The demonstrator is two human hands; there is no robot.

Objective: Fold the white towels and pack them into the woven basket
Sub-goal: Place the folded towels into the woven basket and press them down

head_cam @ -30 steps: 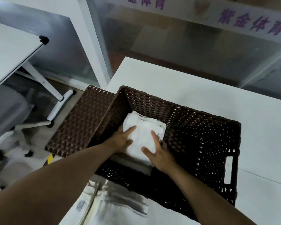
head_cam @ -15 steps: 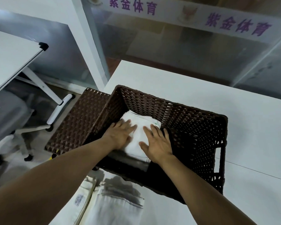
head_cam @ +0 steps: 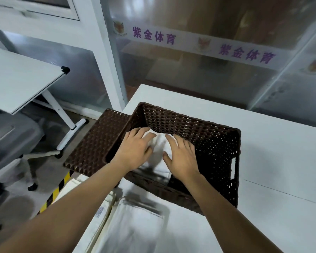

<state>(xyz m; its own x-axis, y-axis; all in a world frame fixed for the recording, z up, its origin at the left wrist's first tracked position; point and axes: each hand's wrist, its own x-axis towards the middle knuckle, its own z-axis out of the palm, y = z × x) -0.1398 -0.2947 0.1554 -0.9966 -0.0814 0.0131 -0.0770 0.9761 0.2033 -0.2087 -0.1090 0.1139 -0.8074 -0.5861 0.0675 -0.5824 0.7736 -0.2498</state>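
Your left hand (head_cam: pixel 135 149) and right hand (head_cam: pixel 183 157) lie flat with fingers spread on the folded white towel (head_cam: pixel 160 152) inside the woven basket (head_cam: pixel 215 143). More white towels (head_cam: pixel 135 229) lie on the surface (head_cam: pixel 281 161) just in front of the basket.

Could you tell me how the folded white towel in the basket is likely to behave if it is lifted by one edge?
The folded towel would probably sag and unfold, since its cloth already dents between the left hand and right hand. It looks light for its size. It seems unlikely to slide, lying low inside the woven basket.
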